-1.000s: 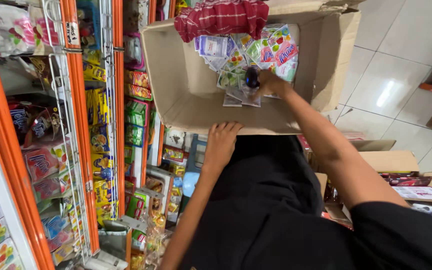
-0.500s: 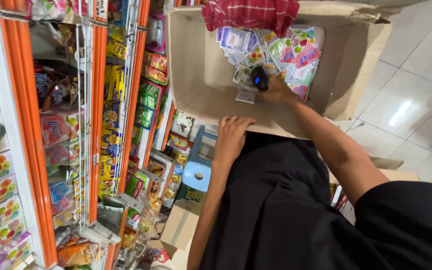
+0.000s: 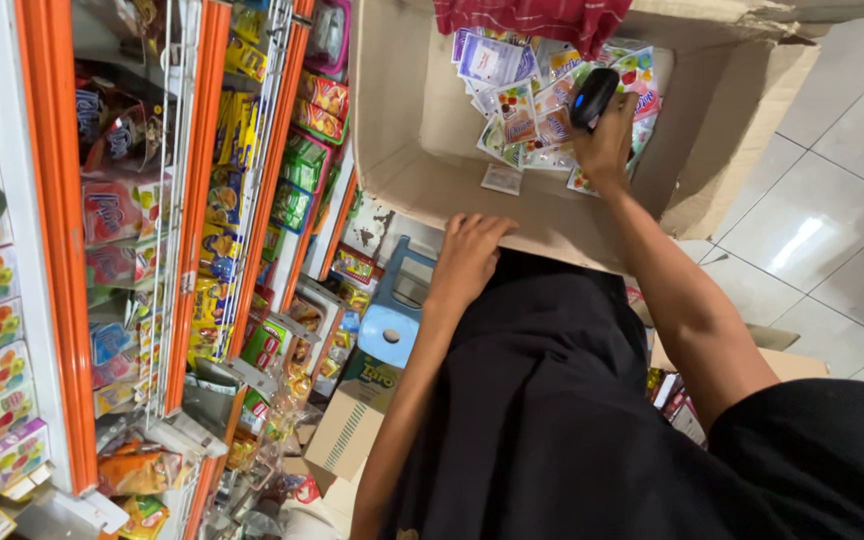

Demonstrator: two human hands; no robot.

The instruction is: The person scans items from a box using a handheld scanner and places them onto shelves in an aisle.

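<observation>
Head view: a black handheld scanner [image 3: 592,97] sits inside the cardboard box [image 3: 422,120], its long axis tilted, lit end toward the sachets [image 3: 512,110]. The right hand [image 3: 607,140] grips it, arm stretched. The left hand [image 3: 467,258] presses flat against the box's near wall.

Illumination even and fairly bright, apparently from overhead — a white glare patch sits on the floor tiles [image 3: 797,240] at right. The cardboard box [image 3: 402,150] interior is well lit, with soft shadow along its near wall. Black clothing [image 3: 552,420] reads nearly featureless. Wide-angle distortion bends the orange shelf uprights [image 3: 57,250] at left — packets there are slightly soft.
</observation>
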